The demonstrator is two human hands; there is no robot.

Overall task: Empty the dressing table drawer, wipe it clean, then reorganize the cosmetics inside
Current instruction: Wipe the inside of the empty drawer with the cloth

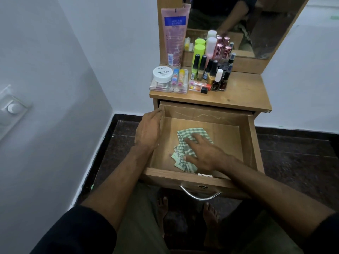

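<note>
So it's a corner spot with plain pale bluish-white painted walls (55, 61) on both sides. The floor is dark speckled polished stone (297, 162), with a matching dark skirting strip along the bottom of the walls. A white wall switch plate with a round dial (12, 107) sits on the left wall. A tall wood-framed mirror (238, 24) stands up against the back wall. Light is soft and dim, kinda cool-toned.

Under the right hand's fingers (190, 140) lies a woven checked cloth (185, 133); beside the left hand's fingers (159, 112), the matt wooden drawer (253, 143), its metal handle (200, 196) glossy.
</note>
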